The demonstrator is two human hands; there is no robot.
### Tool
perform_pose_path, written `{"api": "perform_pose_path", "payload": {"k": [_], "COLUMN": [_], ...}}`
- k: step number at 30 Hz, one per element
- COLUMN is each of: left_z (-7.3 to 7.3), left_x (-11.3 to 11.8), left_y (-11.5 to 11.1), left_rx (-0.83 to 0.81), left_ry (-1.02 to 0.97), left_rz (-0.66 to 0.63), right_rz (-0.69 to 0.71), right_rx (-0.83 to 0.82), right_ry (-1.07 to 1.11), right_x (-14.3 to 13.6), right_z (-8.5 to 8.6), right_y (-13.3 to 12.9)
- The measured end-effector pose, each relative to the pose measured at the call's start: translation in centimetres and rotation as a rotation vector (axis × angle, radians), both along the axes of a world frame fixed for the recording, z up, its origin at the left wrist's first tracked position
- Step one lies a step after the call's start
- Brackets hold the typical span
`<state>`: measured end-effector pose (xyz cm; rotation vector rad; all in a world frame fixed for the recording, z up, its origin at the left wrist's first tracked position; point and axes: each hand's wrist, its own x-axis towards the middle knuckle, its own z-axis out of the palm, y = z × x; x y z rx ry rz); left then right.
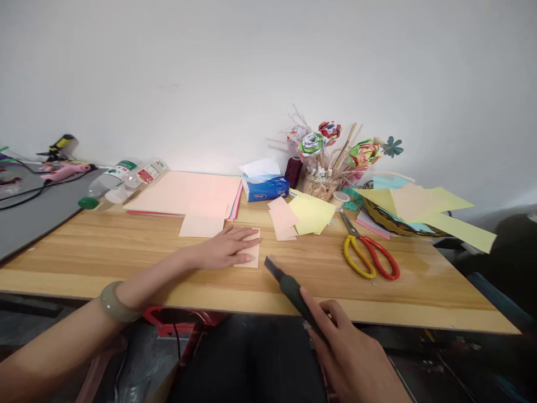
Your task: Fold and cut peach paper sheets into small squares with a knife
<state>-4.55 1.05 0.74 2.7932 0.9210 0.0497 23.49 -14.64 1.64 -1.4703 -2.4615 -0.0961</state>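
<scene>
While the left hand (229,246) lies flat on a small pink paper (252,260), its grip apart with the fingers spread, the grip of the right hand (352,347) is clamped around the handle of a knife (291,288). That paper is on the worktop (146,240), near its front edge; the blade points towards it, just beside but not touching. No slit shows in its visible part — whether it is folded, I cannot tell. Smaller pink pieces (281,218) and yellow pieces (316,212) lie to the right, seemingly already trimmed. Much looks unworked: the stack of large sheets (193,190) at the back left appears full-sized — and the scissors (354,233) rest unheld.
</scene>
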Motion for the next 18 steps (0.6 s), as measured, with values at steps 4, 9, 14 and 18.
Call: {"api": "perform_pose_path", "payload": {"k": [4, 9, 14, 18], "left_z": [0.84, 1.15, 1.08, 1.19], "left_x": [-0.02, 0.01, -0.08, -0.03], "left_y": [0.22, 0.49, 0.57, 0.58], "left_rx": [-0.078, -0.090, -0.074, -0.083], "left_ry": [0.054, 0.067, 0.065, 0.061], "left_rz": [-0.011, -0.019, -0.029, -0.021], "right_rz": [0.062, 0.086, 0.080, 0.072], "right_rx": [-0.019, 0.002, 0.020, 0.028], "right_ry": [-0.073, -0.114, -0.156, -0.180], "right_x": [-0.58, -0.82, -1.26, -1.23], "right_z": [-0.50, -0.68, -0.83, -1.06], "right_y": [-0.66, -0.39, 0.00, 0.05]}}
